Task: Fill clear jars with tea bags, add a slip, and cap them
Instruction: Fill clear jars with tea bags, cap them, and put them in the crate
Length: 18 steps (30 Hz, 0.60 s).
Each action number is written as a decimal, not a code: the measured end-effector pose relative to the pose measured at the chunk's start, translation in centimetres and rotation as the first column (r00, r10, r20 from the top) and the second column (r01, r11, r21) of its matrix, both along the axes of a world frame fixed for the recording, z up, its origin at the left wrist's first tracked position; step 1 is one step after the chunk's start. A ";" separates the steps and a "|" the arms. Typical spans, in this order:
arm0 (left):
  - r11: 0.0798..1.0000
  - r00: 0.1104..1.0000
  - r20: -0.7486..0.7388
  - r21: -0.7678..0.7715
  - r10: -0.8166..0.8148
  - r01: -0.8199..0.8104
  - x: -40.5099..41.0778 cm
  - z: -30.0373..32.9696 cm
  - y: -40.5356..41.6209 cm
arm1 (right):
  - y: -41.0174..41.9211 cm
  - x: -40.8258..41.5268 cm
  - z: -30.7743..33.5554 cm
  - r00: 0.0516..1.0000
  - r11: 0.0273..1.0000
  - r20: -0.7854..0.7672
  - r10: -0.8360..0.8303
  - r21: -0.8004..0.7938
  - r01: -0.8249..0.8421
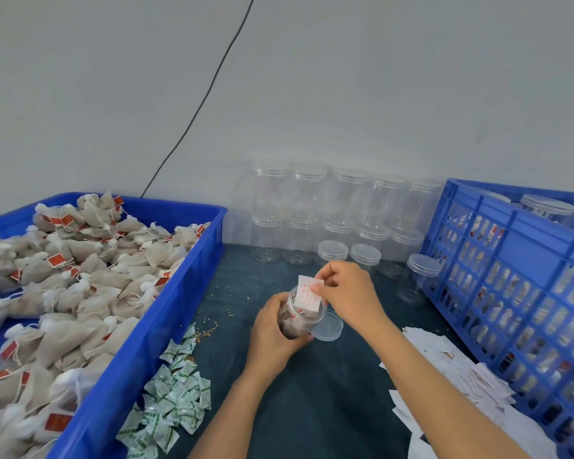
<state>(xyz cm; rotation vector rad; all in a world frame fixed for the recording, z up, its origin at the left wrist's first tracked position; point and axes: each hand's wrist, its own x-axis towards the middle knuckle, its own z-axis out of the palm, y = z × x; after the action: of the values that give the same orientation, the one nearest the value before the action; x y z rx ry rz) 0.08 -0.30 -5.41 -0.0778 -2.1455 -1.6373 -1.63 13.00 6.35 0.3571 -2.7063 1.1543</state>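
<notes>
Just below the middle of the frame I had the clear jar [298, 318] gripped in my left hand [272, 332], fingers wrapped round its lower body, tea bags showing dark through the wall. The jar was tilted, its long axis leaning from lower left up to upper right, mouth aimed toward the upper right and away from me. My right hand [347, 293] came in from the lower right with the forearm running diagonally, wrist bent, thumb and fingertips pinching the top edge of the paper slip [308, 292]. The slip stood nearly upright, long axis close to vertical, its lower end at the jar's mouth. The loose clear lid [328, 327] lay flat on the dark table [312, 409], just beside the jar on the right. At left sat the blue bin [166, 313] heaped with tea bags [80, 276], with small green-and-white packets [176, 392] along its edge. Empty capped jars [328, 210] were stacked at the wall, a blue crate [517, 276] stood at right, and more slips [451, 376] lay in front of it.
</notes>
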 end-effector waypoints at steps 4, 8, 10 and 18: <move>0.999 0.998 -0.029 0.013 0.049 -0.049 0.1 0.0 0.1 | -0.8 0.2 -1.0 0.997 0.980 -0.035 -0.068 0.187 0.074; 0.997 0.997 -0.030 -0.016 0.072 -0.073 0.1 0.0 0.1 | -1.2 0.0 -1.5 0.998 0.957 -0.065 -0.003 0.288 0.022; 0.996 0.996 -0.037 -0.037 0.081 -0.082 0.0 -0.1 0.1 | -1.4 0.0 -1.7 0.991 0.914 -0.130 0.033 0.406 0.023; 0.988 0.992 -0.059 -0.098 0.111 -0.116 0.1 0.0 0.1 | -1.9 0.1 -2.4 0.939 0.853 -0.334 0.083 0.511 0.107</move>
<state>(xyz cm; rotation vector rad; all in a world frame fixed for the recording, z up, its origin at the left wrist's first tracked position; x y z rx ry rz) 0.23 -0.19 -5.42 -0.0290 -2.1499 -1.4471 -1.54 11.13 3.97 0.5541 -2.6414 0.2744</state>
